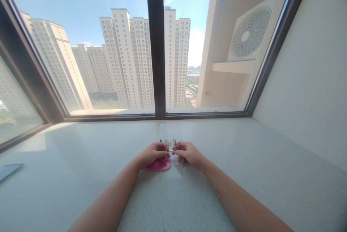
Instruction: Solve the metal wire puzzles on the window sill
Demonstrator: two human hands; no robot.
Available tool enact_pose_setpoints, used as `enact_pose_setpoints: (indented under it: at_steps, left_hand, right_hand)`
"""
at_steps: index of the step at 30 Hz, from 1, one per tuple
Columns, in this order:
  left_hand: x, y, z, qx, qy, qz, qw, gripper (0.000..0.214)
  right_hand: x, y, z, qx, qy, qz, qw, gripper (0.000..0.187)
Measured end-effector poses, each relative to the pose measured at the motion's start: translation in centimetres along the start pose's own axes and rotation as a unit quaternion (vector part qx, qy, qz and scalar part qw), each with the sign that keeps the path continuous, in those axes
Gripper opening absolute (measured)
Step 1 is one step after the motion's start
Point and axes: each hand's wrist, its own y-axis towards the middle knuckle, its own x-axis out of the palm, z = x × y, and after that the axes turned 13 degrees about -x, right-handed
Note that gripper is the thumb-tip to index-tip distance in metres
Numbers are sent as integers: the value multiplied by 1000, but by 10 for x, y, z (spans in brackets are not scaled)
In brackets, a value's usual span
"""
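Where the two forearms meet over the pale stone sill (244, 159), the left hand (153, 153) and right hand (188, 152) are curled fingertip to fingertip, each pinching the small brown wire loops (171, 144) held between them just above the surface. A pink pad (160, 166) lies under the left hand, a clear cup (170, 130) stands just behind, and a dark flat slab (9, 171) lies far left

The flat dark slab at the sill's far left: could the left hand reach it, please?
Probably yes: only bare sill lies between left hand and slab, though its fingers pinch a wire loop.
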Motion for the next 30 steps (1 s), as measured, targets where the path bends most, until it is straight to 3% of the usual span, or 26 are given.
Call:
enact_pose_setpoints:
  at_steps: [11,30]
  left_hand:
    - [-3,-2,1,5,14,-6,1000,30]
    - [-5,0,0,-2,19,0,1000,33]
  right_hand:
    - [0,-1,1,-1,-8,-2,1000,21]
    - [0,-1,-1,0,0,-18,1000,29]
